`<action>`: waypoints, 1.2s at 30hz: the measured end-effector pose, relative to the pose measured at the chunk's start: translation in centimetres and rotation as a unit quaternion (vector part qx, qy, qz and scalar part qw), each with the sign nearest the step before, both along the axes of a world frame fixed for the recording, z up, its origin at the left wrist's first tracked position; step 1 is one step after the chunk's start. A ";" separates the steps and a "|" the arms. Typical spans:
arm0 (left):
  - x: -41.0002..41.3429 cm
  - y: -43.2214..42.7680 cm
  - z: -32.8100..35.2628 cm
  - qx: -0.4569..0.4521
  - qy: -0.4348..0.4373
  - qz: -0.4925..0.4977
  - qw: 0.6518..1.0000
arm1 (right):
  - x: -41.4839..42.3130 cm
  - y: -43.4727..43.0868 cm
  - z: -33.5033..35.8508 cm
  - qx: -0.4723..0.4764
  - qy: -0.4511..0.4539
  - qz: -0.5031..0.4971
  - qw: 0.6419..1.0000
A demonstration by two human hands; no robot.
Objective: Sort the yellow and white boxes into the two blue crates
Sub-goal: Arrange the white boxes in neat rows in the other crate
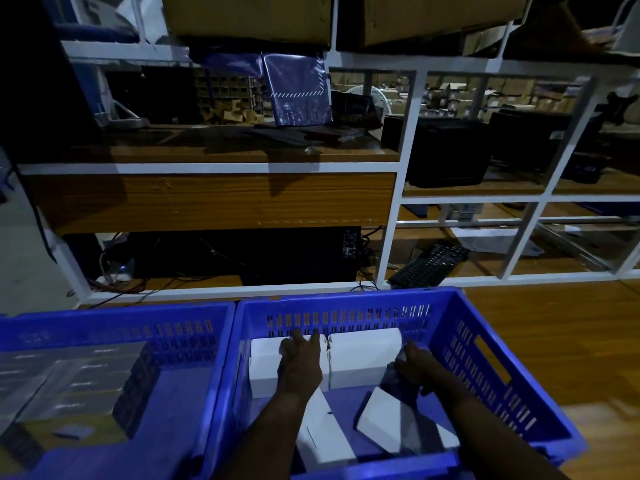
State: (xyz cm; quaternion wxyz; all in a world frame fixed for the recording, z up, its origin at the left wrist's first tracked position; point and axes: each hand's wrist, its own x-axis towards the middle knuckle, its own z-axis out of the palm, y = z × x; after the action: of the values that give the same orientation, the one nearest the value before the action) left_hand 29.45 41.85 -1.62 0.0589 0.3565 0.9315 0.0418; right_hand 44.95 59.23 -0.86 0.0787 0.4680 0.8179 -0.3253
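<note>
Sorting's well along, I'd say: white boxes (363, 358) sit in the right blue crate (485, 358), two squared against the far wall, two loose nearer me. Left hand (299, 365) lies flat, fingers (297, 336) spread on one; right hand (414, 367) grips something dark. Left crate (194, 341) holds dim boxes, colour unclear.

Both forearms are bare from the bottom edge of the frame to the wrist, with no sleeve showing. The left hand (300, 362) and the right hand (414, 367) are bare, without gloves. Dim lighting and motion blur prevent reading finer detail, such as rings or markings, on the fingers.
</note>
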 end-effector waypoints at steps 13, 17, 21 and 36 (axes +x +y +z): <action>-1.3 -2.7 3.1 0.020 -0.059 -0.024 0.998 | -1.4 -0.3 1.1 0.156 0.011 0.161 0.974; -1.5 -4.3 2.6 -0.051 -0.106 0.009 0.993 | -2.3 -3.7 3.1 0.159 0.041 0.217 0.962; -1.1 -5.0 2.0 -0.100 -0.145 0.020 0.984 | -4.2 -6.7 4.3 0.078 -0.033 0.283 0.955; -0.3 -4.6 1.5 -0.132 -0.270 0.002 0.954 | -6.1 -9.3 1.4 -0.264 -0.086 0.206 0.938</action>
State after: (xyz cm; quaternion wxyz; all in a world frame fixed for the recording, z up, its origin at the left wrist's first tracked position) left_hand 29.15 37.23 -0.07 0.3549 0.3195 0.8785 0.0137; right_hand 38.89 49.89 0.54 0.3344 0.2781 0.7711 -0.4651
